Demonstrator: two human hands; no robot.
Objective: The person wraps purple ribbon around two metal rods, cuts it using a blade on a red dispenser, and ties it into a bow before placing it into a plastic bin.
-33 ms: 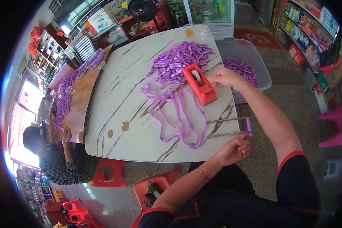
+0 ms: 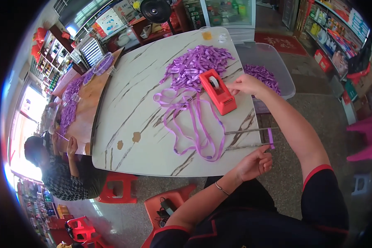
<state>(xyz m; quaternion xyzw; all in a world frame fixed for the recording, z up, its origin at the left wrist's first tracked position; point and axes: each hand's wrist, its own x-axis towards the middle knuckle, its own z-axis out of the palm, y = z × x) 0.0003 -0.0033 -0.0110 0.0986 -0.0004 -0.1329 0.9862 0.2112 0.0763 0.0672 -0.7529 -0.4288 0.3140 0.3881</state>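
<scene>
Two thin metal rods [image 2: 252, 130] stick out past the table's right edge, with a short purple ribbon [image 2: 270, 137] stretched across them. My left hand [image 2: 254, 164] is closed, its fingers curled and the fingertips at the ribbon's lower end. Just right of a red tape dispenser [image 2: 223, 98], my right hand [image 2: 247, 85] has its fingertips pinched together; whatever is between them is too small to make out. Long loops of purple ribbon [image 2: 200, 140] lie loosely left of the rods. Behind the dispenser is a heap of folded purple ribbons [image 2: 198, 64].
A clear plastic tub [image 2: 287, 76] of purple ribbons stands beyond the marbled table [image 2: 128, 93]. A cup [image 2: 206, 33] sits at the far edge. On the left, another person [image 2: 62, 169] works at a wooden table [image 2: 84, 115]. An orange chair [image 2: 155, 206] and red stool [image 2: 118, 188] are near.
</scene>
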